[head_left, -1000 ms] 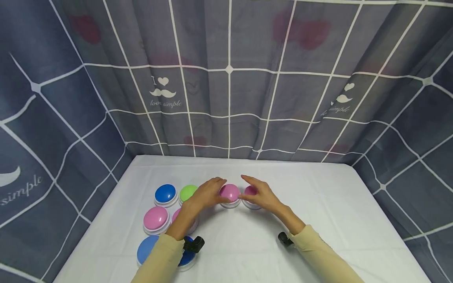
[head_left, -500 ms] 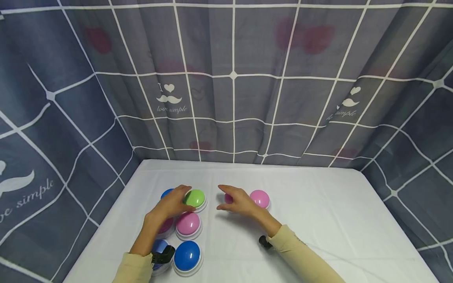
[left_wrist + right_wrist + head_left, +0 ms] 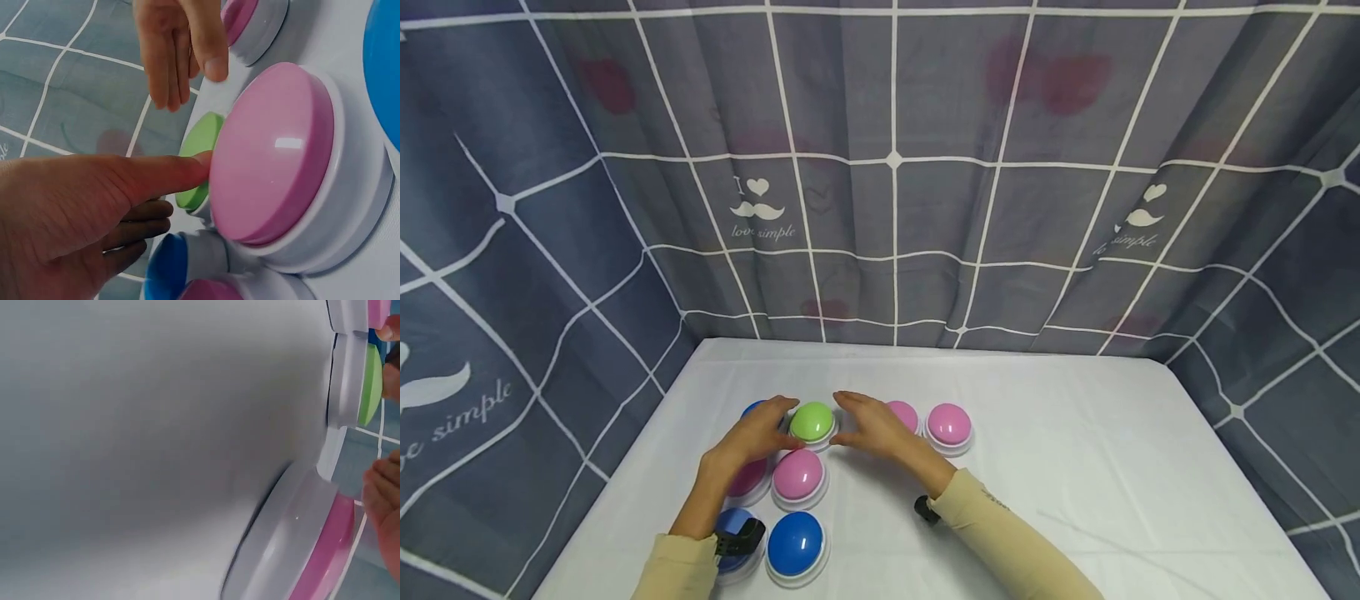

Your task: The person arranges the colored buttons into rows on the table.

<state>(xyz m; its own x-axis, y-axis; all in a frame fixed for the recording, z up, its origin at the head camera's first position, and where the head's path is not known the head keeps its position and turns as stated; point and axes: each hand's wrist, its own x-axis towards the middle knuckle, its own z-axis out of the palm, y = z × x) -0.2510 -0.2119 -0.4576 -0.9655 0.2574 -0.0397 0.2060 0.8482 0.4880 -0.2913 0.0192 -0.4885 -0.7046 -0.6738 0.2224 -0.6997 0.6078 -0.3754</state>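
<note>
A green dome button [image 3: 812,422] on a round white base stands between my two hands in the head view. My left hand [image 3: 747,440] is at its left side, thumb and fingers spread apart. In the left wrist view, the left thumb [image 3: 169,173] overlaps the green dome. My right hand [image 3: 880,431] reaches in from the right, thumb and fingers apart toward the green button. Near the left hand are a pink button [image 3: 798,475] and another pink button [image 3: 747,482]. The left hand partly covers a blue button [image 3: 751,408] behind it.
Right of the right hand stand two pink buttons [image 3: 950,425], the nearer one partly hidden. A blue button [image 3: 795,543] and a second blue one [image 3: 734,523], partly behind the wrist strap, are at the front. A grey checked curtain [image 3: 940,208] encloses the white table [image 3: 1075,467].
Both hands have moved left, away from the pink buttons on the right to either side of the green button. Over the last half second mainly the right hand moved, closer to it.
</note>
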